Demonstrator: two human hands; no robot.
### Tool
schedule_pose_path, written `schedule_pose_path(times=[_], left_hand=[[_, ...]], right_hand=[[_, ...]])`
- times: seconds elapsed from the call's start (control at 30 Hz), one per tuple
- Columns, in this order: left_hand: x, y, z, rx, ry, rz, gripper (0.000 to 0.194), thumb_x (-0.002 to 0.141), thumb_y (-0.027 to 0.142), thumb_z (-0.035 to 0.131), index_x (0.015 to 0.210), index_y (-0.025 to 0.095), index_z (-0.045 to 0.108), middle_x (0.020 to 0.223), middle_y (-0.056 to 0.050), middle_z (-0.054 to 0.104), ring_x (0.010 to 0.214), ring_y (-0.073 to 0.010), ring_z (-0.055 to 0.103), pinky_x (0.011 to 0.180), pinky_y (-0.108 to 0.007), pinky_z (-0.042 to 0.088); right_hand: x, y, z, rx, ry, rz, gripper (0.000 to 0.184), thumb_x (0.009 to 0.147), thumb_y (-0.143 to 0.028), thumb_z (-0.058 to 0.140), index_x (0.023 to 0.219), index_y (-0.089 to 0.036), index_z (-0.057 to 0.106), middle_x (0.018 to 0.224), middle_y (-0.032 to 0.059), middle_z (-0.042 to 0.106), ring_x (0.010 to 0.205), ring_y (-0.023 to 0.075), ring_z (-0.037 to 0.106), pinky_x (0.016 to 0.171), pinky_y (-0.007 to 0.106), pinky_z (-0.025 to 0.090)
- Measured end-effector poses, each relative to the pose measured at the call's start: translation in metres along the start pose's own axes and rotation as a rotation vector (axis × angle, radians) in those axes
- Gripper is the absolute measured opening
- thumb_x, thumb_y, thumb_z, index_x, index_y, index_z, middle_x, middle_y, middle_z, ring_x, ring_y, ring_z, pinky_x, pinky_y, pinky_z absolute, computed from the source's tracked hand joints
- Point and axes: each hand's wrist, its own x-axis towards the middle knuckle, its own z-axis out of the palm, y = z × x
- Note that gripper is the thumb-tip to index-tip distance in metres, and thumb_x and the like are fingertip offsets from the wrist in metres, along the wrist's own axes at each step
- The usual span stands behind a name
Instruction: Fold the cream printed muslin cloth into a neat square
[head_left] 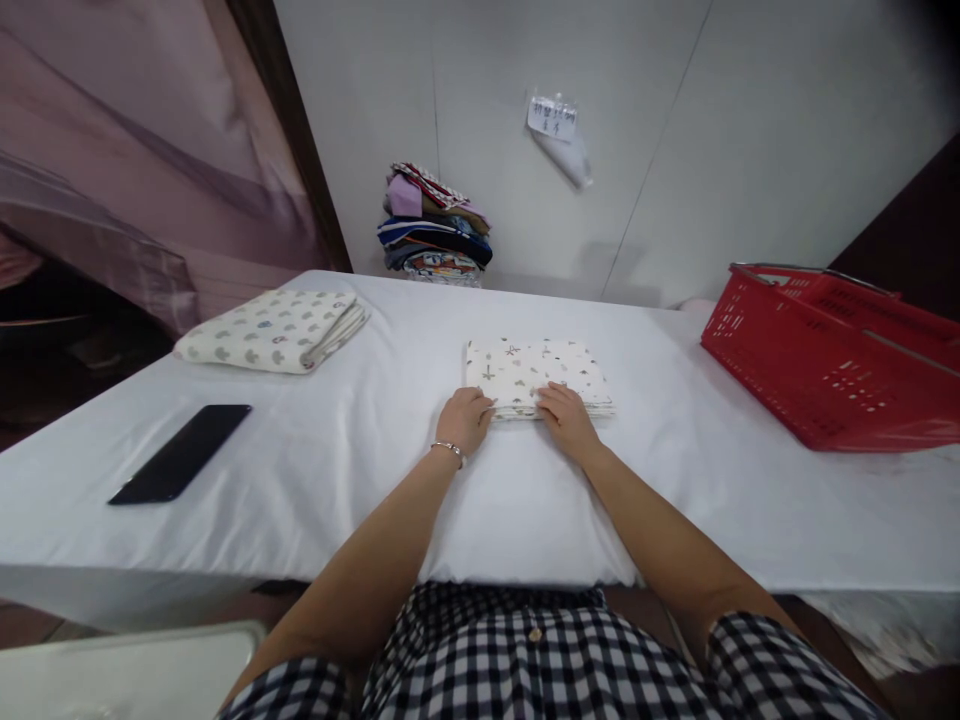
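Note:
In front of me on the table lies a folded cream cloth (536,368) with small printed motifs, its layered edge facing me. My left hand (466,415) closes on its near left corner, fingers bent over the edge; a bracelet circles that wrist. Farther right along the same edge, my right hand (566,415) pinches the cloth, fingertips on top. Both thumbs are mostly hidden. A larger folded cream cloth (266,332) with grey shapes rests at the table's left side, apart from my hands.
A white sheet covers the table (337,490). A black flat phone-like slab (184,453) lies at the left. The red plastic basket (832,360) stands at the right. Behind the table rises a stack of folded fabrics (435,225) against the wall, where a paper label (553,118) hangs.

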Motion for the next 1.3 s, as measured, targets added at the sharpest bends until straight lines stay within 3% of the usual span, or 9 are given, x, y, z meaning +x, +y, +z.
schedule_pose_path(times=[0.27,0.33,0.47,0.77,1.1,1.3], left_hand=[[0.001,0.003,-0.003,-0.025,0.008,0.017,0.012,0.08,0.021,0.052,0.08,0.021,0.064,0.088,-0.005,0.06,0.091,-0.0202,0.051,0.077,-0.034,0.047],[0.001,0.002,-0.003,-0.042,0.012,0.019,0.012,0.078,0.026,0.056,0.087,0.021,0.064,0.094,-0.006,0.06,0.095,-0.0204,0.051,0.08,-0.035,0.047],[-0.001,-0.003,-0.003,-0.039,-0.002,0.004,0.033,0.075,0.029,0.061,0.107,0.022,0.06,0.111,-0.007,0.056,0.105,-0.022,0.048,0.089,-0.037,0.046],[0.006,-0.024,0.002,-0.041,-0.094,0.018,0.025,0.082,0.027,0.05,0.102,0.025,0.065,0.117,-0.001,0.06,0.122,-0.0206,0.042,0.102,-0.039,0.039],[0.004,-0.029,0.005,0.038,-0.103,0.024,0.028,0.084,0.027,0.047,0.107,0.026,0.064,0.119,0.001,0.059,0.12,-0.0204,0.046,0.102,-0.038,0.04],[0.001,-0.029,0.004,0.004,-0.092,0.029,0.03,0.085,0.028,0.045,0.11,0.027,0.062,0.12,0.001,0.059,0.12,-0.0194,0.046,0.101,-0.037,0.041]], right_hand=[[0.001,-0.009,0.0,0.005,-0.018,0.022,0.024,0.088,-0.023,0.042,0.098,-0.022,0.063,0.111,0.0059,0.063,0.112,0.0207,0.049,0.097,0.043,0.032],[0.003,-0.014,-0.001,-0.014,-0.066,0.007,0.026,0.088,-0.025,0.043,0.108,-0.022,0.06,0.116,0.0061,0.061,0.115,0.0212,0.047,0.099,0.043,0.029],[0.004,-0.016,0.0,-0.062,-0.145,0.008,0.034,0.087,-0.029,0.046,0.12,-0.023,0.053,0.124,0.0067,0.055,0.122,0.0238,0.041,0.1,0.046,0.026],[0.005,-0.014,0.003,-0.093,-0.147,0.011,0.028,0.088,-0.024,0.046,0.113,-0.027,0.058,0.119,0.0031,0.059,0.118,0.0207,0.046,0.098,0.044,0.03],[0.006,-0.019,0.001,-0.12,-0.194,0.003,0.029,0.089,-0.021,0.044,0.114,-0.028,0.056,0.123,0.0021,0.057,0.119,0.0193,0.045,0.099,0.043,0.029],[-0.002,-0.009,-0.019,-0.161,-0.22,0.005,0.032,0.089,-0.028,0.044,0.12,-0.027,0.052,0.127,0.0042,0.053,0.122,0.021,0.042,0.102,0.046,0.026]])
